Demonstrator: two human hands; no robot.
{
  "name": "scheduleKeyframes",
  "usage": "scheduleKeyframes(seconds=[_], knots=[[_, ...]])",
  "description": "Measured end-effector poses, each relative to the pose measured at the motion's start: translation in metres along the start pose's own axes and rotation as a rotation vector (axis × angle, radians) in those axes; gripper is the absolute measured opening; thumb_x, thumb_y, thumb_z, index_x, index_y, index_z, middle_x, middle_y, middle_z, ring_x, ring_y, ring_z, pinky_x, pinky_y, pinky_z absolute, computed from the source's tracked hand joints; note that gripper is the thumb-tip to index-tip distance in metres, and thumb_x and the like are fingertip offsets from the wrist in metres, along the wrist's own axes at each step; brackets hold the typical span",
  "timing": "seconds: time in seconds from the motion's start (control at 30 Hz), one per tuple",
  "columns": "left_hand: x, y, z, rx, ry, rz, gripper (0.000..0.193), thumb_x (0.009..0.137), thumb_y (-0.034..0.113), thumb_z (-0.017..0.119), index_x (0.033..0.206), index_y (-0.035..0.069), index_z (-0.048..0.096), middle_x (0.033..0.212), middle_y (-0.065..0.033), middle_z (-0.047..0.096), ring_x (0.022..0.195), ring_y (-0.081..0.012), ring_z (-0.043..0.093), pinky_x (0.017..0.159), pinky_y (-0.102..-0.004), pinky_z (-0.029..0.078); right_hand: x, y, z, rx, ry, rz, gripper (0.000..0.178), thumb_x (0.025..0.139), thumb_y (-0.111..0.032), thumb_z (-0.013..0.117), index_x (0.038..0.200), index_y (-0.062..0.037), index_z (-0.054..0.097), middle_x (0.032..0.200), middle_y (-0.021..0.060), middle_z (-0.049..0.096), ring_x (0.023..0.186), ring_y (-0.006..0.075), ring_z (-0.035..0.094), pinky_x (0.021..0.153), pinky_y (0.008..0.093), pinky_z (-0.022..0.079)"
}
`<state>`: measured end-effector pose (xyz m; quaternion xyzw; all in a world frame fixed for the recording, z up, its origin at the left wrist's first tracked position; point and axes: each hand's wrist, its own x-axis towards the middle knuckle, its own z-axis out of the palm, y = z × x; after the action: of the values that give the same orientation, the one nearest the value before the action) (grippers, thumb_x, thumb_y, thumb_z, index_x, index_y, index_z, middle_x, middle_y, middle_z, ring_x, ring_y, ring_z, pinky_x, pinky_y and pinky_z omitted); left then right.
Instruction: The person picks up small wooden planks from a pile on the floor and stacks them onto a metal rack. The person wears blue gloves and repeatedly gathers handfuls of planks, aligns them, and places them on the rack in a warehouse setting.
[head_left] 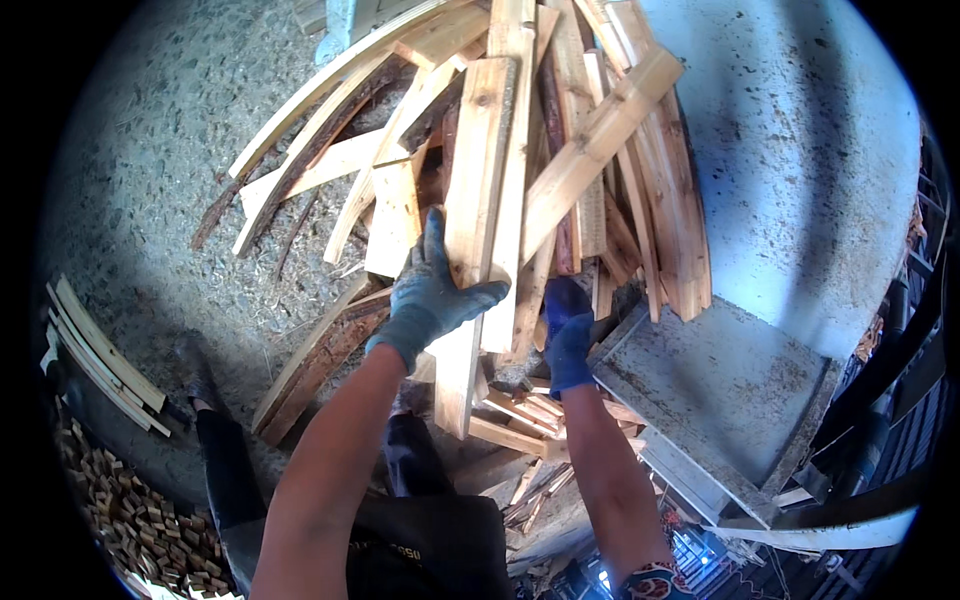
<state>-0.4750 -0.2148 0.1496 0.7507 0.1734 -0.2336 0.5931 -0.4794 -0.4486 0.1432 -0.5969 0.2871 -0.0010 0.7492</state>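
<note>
A long pale board lies on top of a heap of loose lumber, its near end jutting toward me. My left hand, in a grey-blue work glove, rests across this board with thumb and forefinger spread wide. To its right, my right hand, in a darker blue glove, is at the near ends of the heaped boards. Its fingers are in shadow, and whether they grip anything is unclear. A shorter board lies slantwise over the heap, above my right hand. Bark-edged slabs fan out at the left.
A grimy metal surface stands right of the heap, with a metal tray below it. Small wood blocks are piled at lower left, near stacked strips. Wood offcuts lie below my hands. A bark-faced slab lies on the concrete floor.
</note>
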Motion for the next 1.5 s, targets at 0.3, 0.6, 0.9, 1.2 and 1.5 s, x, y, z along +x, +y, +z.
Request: scheduleKeyframes(seconds=[0.3, 0.6, 0.9, 1.2, 1.5], knots=[[0.004, 0.000, -0.004, 0.015, -0.040, -0.019, 0.129, 0.058, 0.067, 0.070, 0.144, 0.000, 0.001, 0.141, -0.0271, 0.028, 0.130, -0.0378, 0.033, 0.105, -0.0387, 0.033, 0.022, -0.040, 0.027, -0.389, -0.103, 0.340, 0.050, 0.092, -0.042, 0.048, 0.126, -0.0067, 0.047, 0.123, 0.0083, 0.053, 0.110, 0.0202, 0.053, 0.094, 0.0366, 0.041], [0.004, -0.008, -0.004, -0.029, 0.014, 0.031, 0.130, 0.057, 0.069, 0.071, 0.144, 0.000, 0.001, 0.141, -0.0279, 0.027, 0.131, -0.0371, 0.032, 0.106, -0.0374, 0.031, -0.334, -0.097, -0.199, -0.510, 0.165, 0.992, 0.048, 0.090, -0.024, 0.052, 0.131, -0.0011, 0.041, 0.123, 0.0143, 0.052, 0.106, 0.0233, 0.055, 0.091, 0.0331, 0.045], [0.007, -0.018, -0.004, -0.364, -0.050, 0.122, 0.129, 0.060, 0.047, 0.083, 0.140, -0.010, 0.000, 0.135, -0.0240, 0.037, 0.126, -0.0277, 0.038, 0.105, -0.0331, 0.031, 0.011, -0.085, 0.024, -1.299, -0.349, -0.760, 0.070, 0.076, -0.020, 0.075, 0.132, 0.0024, 0.040, 0.124, 0.0224, 0.050, 0.113, 0.0279, 0.052, 0.095, 0.0366, 0.041], [-0.004, -0.012, -0.012, -0.554, -0.105, 0.089, 0.112, 0.066, 0.030, 0.083, 0.141, -0.001, 0.006, 0.131, -0.0170, 0.042, 0.120, -0.0206, 0.041, 0.104, -0.0320, 0.033, -0.014, -0.034, -0.007, -0.421, -0.644, 0.250, 0.059, 0.089, -0.041, 0.047, 0.135, -0.0047, 0.039, 0.128, 0.0122, 0.050, 0.119, 0.0251, 0.047, 0.103, 0.0386, 0.035], [0.013, -0.023, -0.024, -0.764, -0.410, -0.024, 0.082, 0.081, 0.028, 0.070, 0.141, 0.004, 0.018, 0.130, -0.0207, 0.042, 0.115, -0.0238, 0.049, 0.096, -0.0365, 0.046, -0.033, 0.007, 0.014, -0.114, -0.170, 0.368, 0.052, 0.090, -0.025, 0.055, 0.134, -0.0020, 0.040, 0.128, 0.0092, 0.049, 0.120, 0.0180, 0.044, 0.101, 0.0295, 0.034]])
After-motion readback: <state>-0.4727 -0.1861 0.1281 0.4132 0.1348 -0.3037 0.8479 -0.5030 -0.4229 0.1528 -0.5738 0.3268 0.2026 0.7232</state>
